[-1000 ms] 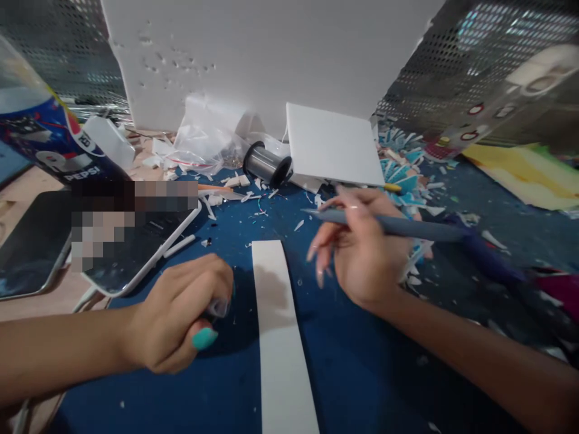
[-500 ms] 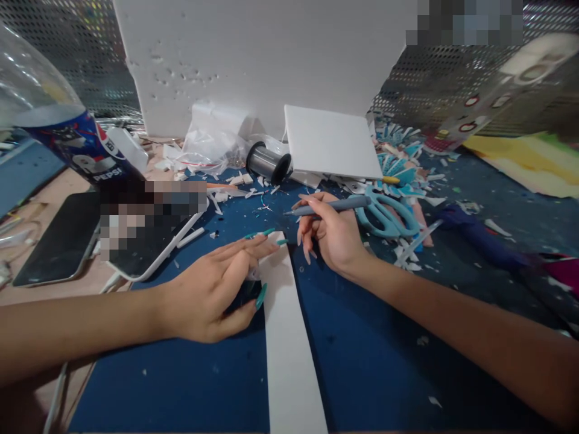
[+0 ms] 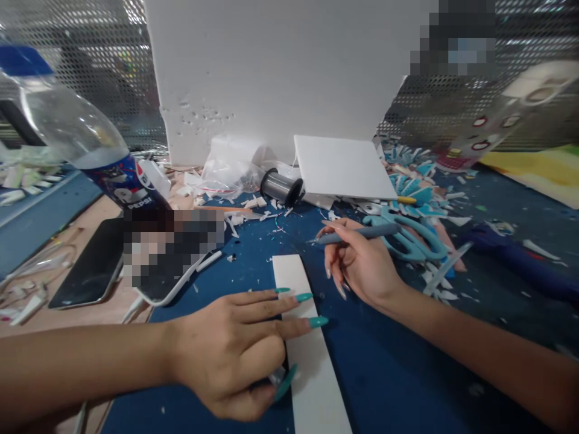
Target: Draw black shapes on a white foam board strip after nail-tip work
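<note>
A long white foam-board strip point(image 3: 298, 274) lies on the blue cutting mat point(image 3: 199, 343), running toward the bottom edge. Across it rests my left hand point(image 3: 239, 349), fingers stretched out and fingertips on the strip. Something small and clear shows under its thumb, mostly hidden. My right hand point(image 3: 362, 265) grips a slim grey pen-shaped tool point(image 3: 380, 231), its fine point aimed left above the mat, past the strip's far end. Whether it is a pen or a craft knife I cannot tell. Light-blue scissors point(image 3: 418, 238) lie just beyond this hand.
A Pepsi bottle point(image 3: 122, 175) and two phones, one dark point(image 3: 88, 265), stand at left. Behind are a wire spool point(image 3: 281, 188), a white foam panel point(image 3: 344, 169) and a large white board point(image 3: 271, 72). Scraps, a dark-blue tool point(image 3: 511, 247) and a clear bottle point(image 3: 493, 129) are at right.
My left hand has slid down the strip toward me, uncovering its far end. The right hand keeps hold of the grey tool. The whole view has shifted slightly.
</note>
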The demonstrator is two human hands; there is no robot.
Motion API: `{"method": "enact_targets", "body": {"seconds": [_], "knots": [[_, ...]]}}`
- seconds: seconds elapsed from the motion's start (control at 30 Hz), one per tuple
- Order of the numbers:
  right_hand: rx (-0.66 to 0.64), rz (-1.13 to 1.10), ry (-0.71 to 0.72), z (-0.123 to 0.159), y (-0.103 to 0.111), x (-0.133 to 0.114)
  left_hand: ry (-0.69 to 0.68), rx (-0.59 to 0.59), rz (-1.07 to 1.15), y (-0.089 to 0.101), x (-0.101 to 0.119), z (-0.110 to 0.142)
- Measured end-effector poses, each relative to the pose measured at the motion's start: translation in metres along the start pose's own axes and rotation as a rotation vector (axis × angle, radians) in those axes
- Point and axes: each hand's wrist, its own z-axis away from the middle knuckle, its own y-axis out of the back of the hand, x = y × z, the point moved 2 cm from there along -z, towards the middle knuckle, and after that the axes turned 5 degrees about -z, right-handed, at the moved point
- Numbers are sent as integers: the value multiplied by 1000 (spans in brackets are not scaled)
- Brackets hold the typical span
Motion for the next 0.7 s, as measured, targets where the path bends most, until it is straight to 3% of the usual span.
{"method": "enact_targets", "body": {"seconds": [0.5, 0.7], "knots": [[-52, 40, -18, 1, 2, 1, -17, 49, 175, -2, -5, 0], [-86, 41, -29, 1, 3, 3, -6, -7, 225, 0, -6, -3]]}}
